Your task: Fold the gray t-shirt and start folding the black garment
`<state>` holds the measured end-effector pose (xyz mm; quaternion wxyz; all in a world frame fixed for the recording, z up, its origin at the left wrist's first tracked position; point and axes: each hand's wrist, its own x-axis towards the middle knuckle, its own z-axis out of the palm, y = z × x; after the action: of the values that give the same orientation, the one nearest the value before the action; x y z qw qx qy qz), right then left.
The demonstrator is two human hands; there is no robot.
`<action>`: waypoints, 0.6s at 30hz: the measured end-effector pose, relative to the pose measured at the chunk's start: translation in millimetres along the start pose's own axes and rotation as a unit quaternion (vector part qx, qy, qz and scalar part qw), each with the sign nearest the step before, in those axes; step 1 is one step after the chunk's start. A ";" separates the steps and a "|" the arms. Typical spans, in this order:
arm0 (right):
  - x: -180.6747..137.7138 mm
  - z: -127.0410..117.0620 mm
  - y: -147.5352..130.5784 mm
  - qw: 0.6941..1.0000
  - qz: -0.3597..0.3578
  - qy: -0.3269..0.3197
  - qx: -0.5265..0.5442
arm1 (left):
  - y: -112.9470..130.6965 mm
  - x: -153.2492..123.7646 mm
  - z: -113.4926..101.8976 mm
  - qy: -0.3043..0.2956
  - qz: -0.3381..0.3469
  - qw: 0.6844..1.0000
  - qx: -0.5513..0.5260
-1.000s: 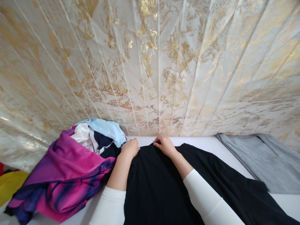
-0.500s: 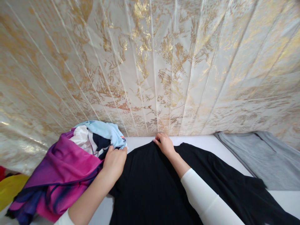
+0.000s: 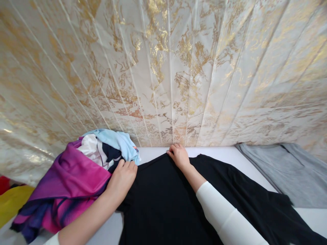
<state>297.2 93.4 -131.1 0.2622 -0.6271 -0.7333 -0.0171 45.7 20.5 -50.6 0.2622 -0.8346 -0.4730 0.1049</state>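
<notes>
Since the frame one second ago, the left hand (image 3: 122, 178) has been shifting left along the black garment (image 3: 163, 207). It is now lying open and flat on the garment's left edge, touching the pile of coloured clothes (image 3: 68, 180). The right hand (image 3: 180, 156) is staying curled, pinching the far edge. The garment is lying spread on the white surface (image 3: 224, 153). It is appearing soft, light and limp, so edges and corners are offering the best hold.

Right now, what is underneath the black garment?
The black garment lies spread on a white surface, bare beyond its far edge. The right hand grips that edge; the left hand rests flat by the magenta clothes pile. Anything else beneath the cloth is covered.
</notes>
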 end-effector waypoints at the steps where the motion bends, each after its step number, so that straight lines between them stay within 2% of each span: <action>1: -0.1 -0.2 -0.9 1.000 0.002 0.000 -0.003 | 4.8 -1.9 -3.0 0.010 -0.014 1.000 0.000; 4: -0.9 -1.1 -2.9 1.000 0.007 -0.002 -0.007 | 28.6 -5.5 -17.3 0.059 -0.030 0.996 -0.057; 6: -1.4 -1.8 -3.4 1.000 0.009 -0.001 -0.008 | 50.7 -3.4 -19.8 0.084 0.009 0.986 -0.144; 8: -1.2 -2.5 -3.4 1.000 0.009 -0.001 -0.009 | 70.5 2.8 -10.1 0.077 0.053 0.971 -0.222; 10: 0.2 -2.8 -2.5 1.000 0.009 -0.002 -0.011 | 80.7 10.3 10.1 0.057 0.035 0.964 -0.256; 14: 5.9 -1.6 1.4 1.000 0.009 -0.012 -0.013 | 71.2 17.1 54.7 0.067 -0.062 0.962 -0.259; 18: 9.5 0.5 4.7 1.000 0.012 -0.024 -0.015 | 58.6 14.4 73.9 0.098 -0.050 0.958 -0.264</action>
<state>300.7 103.2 -129.1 0.2352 -0.6396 -0.7318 -0.0095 65.1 33.3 -143.2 0.0828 -0.8556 -0.4968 -0.1191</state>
